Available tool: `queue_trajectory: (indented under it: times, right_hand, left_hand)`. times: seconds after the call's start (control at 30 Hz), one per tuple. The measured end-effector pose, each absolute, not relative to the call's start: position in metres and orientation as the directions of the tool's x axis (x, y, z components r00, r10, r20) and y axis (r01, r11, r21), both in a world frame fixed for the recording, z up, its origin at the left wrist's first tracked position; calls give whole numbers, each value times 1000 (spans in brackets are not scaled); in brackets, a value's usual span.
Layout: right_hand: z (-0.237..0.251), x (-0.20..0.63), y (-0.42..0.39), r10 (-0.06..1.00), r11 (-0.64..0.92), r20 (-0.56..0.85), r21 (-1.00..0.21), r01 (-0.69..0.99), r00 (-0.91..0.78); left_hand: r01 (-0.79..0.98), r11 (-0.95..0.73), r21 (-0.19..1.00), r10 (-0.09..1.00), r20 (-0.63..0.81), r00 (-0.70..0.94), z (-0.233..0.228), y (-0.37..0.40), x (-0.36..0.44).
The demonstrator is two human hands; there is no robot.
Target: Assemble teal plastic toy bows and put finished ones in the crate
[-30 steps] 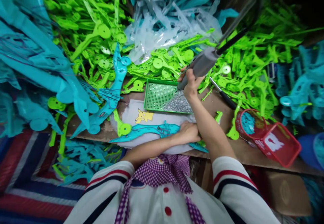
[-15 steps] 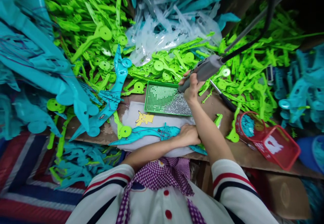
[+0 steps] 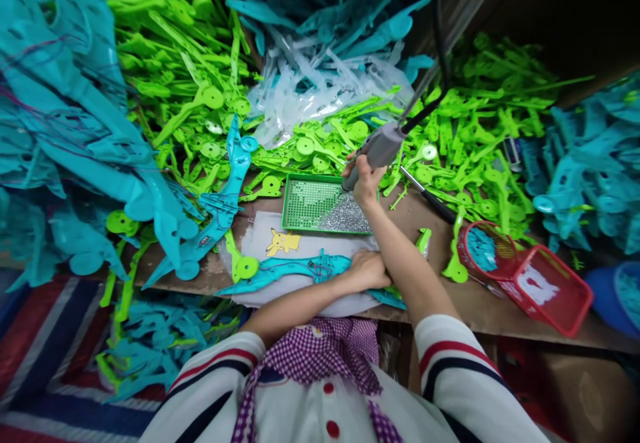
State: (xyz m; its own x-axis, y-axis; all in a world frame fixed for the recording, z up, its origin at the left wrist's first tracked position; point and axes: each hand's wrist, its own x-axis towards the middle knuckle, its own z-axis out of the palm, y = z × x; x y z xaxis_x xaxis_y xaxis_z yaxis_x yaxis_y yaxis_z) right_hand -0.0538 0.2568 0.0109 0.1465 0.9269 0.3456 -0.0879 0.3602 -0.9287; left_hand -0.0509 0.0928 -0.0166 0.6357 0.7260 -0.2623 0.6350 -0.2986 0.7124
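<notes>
In my right hand [image 3: 367, 179] is a grey electric screwdriver [image 3: 383, 146], its lower end over the screw-covered right part of a green perforated tray [image 3: 303, 206]. Small shiny screws [image 3: 350, 213] lie heaped there; my hand hides the bit's tip. Closer to me, my left hand [image 3: 367, 269] is closed on the right part of a turquoise plastic piece [image 3: 285, 268] with thin wires around its middle. This piece lies across a pale cloth [image 3: 260, 233] printed with a yellow cartoon figure. A lime-green plastic part [image 3: 245, 268] touches its left side.
Lime-green parts [image 3: 200, 96] and turquoise parts [image 3: 100, 129] are piled left and behind. Clear plastic pieces [image 3: 310, 83] lie at the back. Red baskets [image 3: 560, 296] and a blue tub [image 3: 617, 296] stand right. A black cable [image 3: 440, 43] and metal rod reach down to the screwdriver.
The whole view has shifted slightly. The screwdriver stands a little more upright, still over the screws. My left hand stays on the turquoise piece.
</notes>
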Motion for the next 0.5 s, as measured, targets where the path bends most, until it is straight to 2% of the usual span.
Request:
queue_trajectory:
  times: [0.37, 0.5]
  right_hand:
    - [8, -56, 253, 942, 334, 326, -935, -123, 75]
    - [16, -55, 256, 928, 369, 357, -921, -124, 109]
  left_hand:
    - [646, -271, 714, 739, -276, 615, -24, 93, -48]
    - [657, -269, 704, 733, -293, 614, -20, 94, -49]
